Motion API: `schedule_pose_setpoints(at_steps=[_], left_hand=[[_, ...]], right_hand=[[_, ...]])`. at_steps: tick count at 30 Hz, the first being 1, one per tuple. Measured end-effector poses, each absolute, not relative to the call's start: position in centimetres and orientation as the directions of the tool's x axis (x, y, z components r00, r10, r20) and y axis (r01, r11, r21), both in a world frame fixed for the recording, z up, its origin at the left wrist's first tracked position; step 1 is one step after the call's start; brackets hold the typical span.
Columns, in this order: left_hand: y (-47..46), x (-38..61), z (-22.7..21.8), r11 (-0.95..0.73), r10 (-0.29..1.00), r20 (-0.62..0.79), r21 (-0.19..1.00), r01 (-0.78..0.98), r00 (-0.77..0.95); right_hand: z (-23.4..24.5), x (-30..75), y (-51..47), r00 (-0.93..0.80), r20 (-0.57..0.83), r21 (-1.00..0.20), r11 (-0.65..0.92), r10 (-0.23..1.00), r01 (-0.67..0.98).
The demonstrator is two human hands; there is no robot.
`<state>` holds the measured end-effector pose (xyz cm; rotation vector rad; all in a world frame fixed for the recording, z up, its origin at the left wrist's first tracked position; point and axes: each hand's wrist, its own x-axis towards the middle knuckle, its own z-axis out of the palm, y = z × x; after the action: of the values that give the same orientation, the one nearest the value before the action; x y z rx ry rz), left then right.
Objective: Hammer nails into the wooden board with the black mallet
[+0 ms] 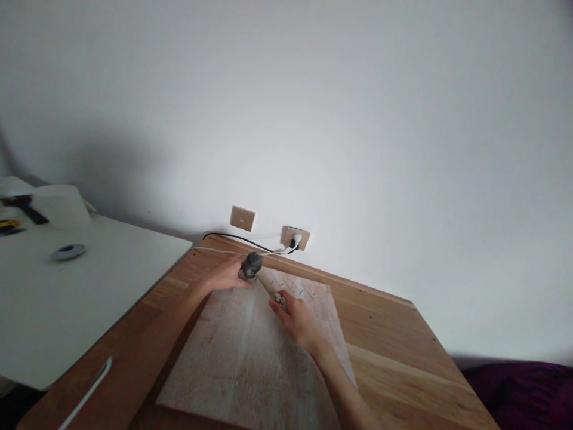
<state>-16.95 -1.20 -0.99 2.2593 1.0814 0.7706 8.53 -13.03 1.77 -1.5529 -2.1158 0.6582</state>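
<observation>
My right hand [293,316] is closed around the handle of a hammer [253,264], whose dark head points away to the left. The hammer is above the far left part of a worn, whitish wooden board [242,346]. My left hand [228,273] is at the board's far left corner, beside the hammer head. Its fingers curl together there; the head hides their tips and whatever they may pinch. Several small nails [308,292] stand in the far part of the board, right of the hammer.
The board lies on a brown wooden table [394,358] against a white wall. Cables run along its back edge to a wall socket [295,237], near a blank plate [242,218]. On the left, a white table [40,298] bears a tape roll [68,251] and dark tools.
</observation>
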Motion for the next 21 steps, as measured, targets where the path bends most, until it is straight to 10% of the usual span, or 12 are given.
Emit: schedule_pose_setpoints(at_steps=[21], left_hand=[[-1.48, -16.75, -0.44, -0.524, 0.826, 0.242, 0.665, 0.533, 0.509]], right_hand=[[2.19, 8.50, -13.12, -0.258, 0.067, -0.679, 0.233, 0.964, 0.696]])
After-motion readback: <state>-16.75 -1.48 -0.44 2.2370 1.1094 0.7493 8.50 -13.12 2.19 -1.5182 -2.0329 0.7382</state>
